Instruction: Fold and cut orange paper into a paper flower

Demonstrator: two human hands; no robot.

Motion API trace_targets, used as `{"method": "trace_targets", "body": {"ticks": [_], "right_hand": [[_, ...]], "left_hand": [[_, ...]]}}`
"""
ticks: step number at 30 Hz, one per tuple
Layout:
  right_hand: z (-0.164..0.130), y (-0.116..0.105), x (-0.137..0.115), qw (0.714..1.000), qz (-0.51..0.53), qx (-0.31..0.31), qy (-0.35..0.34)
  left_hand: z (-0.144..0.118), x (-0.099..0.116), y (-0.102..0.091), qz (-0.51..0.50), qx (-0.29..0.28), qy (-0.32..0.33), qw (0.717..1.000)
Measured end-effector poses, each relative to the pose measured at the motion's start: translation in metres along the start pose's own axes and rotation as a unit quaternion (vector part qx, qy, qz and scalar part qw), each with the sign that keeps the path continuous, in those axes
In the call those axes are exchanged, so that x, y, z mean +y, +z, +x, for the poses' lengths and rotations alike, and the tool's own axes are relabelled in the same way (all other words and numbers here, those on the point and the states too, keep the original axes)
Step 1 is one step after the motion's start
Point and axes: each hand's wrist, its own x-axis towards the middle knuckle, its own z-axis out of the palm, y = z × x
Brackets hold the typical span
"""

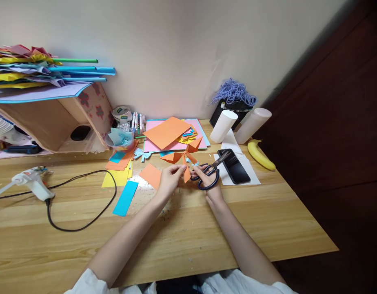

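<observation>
Between my hands is an orange paper cutout (186, 158) with several folded arms spreading from its middle. My left hand (171, 178) pinches its near arm between thumb and fingers. In my right hand (209, 183) are the dark-handled scissors (213, 171), their loops around my fingers and the blades pointing away to the right, over the phone. My right fingertips are close to the cutout's near arm; I cannot tell whether they touch it. An orange paper square (151, 176) lies left of my left hand, and a blue paper strip (125, 198) lies nearer to me.
A hot glue gun (35, 183) with a looping black cord is at left. Behind my hands lie stacked paper sheets (168, 132). To the right are a black phone (236, 167), a banana (260, 155), two bottle-like cylinders and purple yarn (233, 93). A cardboard box (98, 116) stands back left.
</observation>
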Motion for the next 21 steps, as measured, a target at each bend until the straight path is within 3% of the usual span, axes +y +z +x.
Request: {"method": "trace_targets", "body": {"ticks": [6, 15, 21], "right_hand": [[-0.005, 0.003, 0.004, 0.998, -0.003, -0.058, 0.031], [-0.009, 0.004, -0.003, 0.993, -0.113, -0.018, -0.035], [-0.012, 0.007, 0.001, 0.99, -0.124, -0.02, -0.069]], "left_hand": [[-0.001, 0.001, 0.0, 0.005, 0.034, 0.029, 0.999], [-0.005, -0.008, 0.003, 0.052, 0.061, 0.024, 0.997], [-0.004, -0.01, 0.003, 0.034, 0.07, 0.049, 0.996]]}}
